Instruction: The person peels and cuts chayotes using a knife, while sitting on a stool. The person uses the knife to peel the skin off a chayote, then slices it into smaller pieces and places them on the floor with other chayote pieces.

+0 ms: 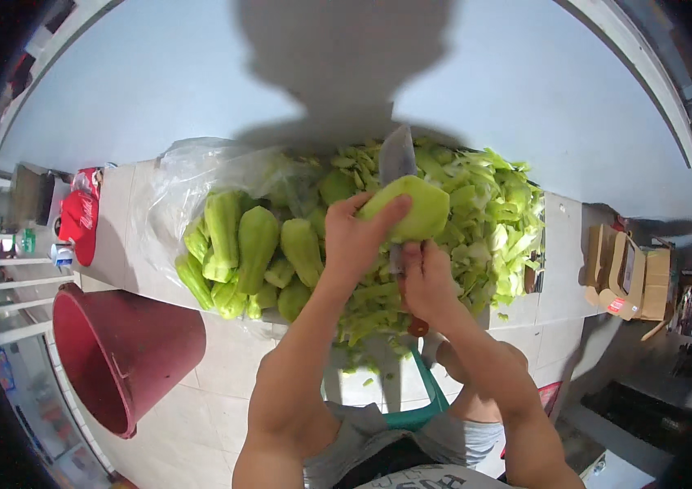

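Note:
A peeled, pale green papaya (426, 213) is gripped in my left hand (355, 240), with the thumb lying over its near face. My right hand (429, 285) is closed around the handle of a knife (398, 155). The broad blade passes behind the papaya and its tip shows beyond the far side; the reddish handle end sticks out below my right hand. Under both hands spreads a heap of green peelings (464, 220). Left of my left hand lie several whole green papayas (258, 240), partly inside a clear plastic bag (170, 191).
A large dark red bucket (158, 342) lies tilted at the left. Red cloth or a cap (78, 216) rests at the far left end of the tiled surface. An opened cardboard box (627, 273) sits at the right. Part of a green stool (431, 391) shows between my legs.

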The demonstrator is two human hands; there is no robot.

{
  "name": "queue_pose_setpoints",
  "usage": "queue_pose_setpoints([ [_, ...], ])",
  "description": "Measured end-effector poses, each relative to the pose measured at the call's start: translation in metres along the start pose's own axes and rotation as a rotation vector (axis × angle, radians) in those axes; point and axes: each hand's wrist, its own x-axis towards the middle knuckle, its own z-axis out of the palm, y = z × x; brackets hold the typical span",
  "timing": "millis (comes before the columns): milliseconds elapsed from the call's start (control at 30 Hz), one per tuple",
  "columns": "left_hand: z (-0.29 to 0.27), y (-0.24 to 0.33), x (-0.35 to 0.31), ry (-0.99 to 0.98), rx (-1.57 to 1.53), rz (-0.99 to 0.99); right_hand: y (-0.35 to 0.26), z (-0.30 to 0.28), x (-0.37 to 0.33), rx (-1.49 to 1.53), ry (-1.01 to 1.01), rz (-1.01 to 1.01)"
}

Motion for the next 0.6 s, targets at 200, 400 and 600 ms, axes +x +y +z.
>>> queue_pose_setpoints([
  [200, -0.007, -0.006, 0.006, -0.007, -0.153, -0.016, -0.006, -0.018, 0.010, 0.114, -0.120, 0.210],
  [400, -0.033, -0.019, 0.027, 0.120, -0.447, -0.153, -0.003, -0.035, 0.020, -0.120, 0.058, -0.053],
  [600, -0.015, -0.022, 0.018, -0.028, -0.733, -0.277, -0.003, -0.028, 0.015, -0.115, 0.024, -0.116],
])
